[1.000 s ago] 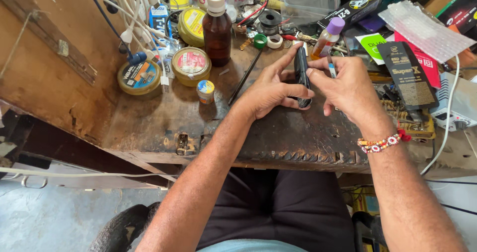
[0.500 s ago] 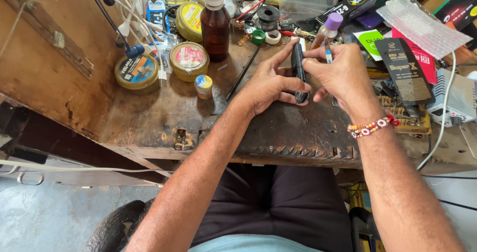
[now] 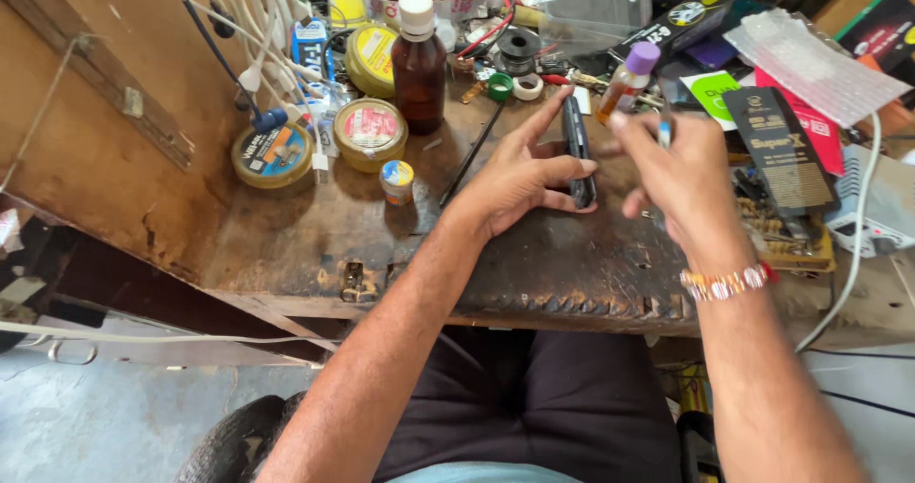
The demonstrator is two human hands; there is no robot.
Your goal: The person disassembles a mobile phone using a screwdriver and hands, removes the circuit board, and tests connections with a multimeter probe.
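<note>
My left hand (image 3: 519, 173) grips a dark mobile phone (image 3: 578, 150) held on edge above the worn wooden workbench (image 3: 400, 245), fingers wrapped around its side. My right hand (image 3: 681, 173) hovers just right of the phone, a small gap between them, and pinches a thin tool with a blue tip (image 3: 663, 132) between thumb and fingers. A beaded bracelet (image 3: 726, 282) circles my right wrist.
A brown bottle (image 3: 420, 64), round yellow tins (image 3: 371, 132) (image 3: 273, 155), a tiny pot (image 3: 396, 180), a purple-capped bottle (image 3: 631, 78), tape rolls (image 3: 512, 86), cables (image 3: 257, 54) and packets (image 3: 777, 150) crowd the bench. A white device (image 3: 882, 207) sits right. Floor lies below left.
My right hand has drawn away from the phone to the right, still holding the small tool. My left hand keeps the phone on edge.
</note>
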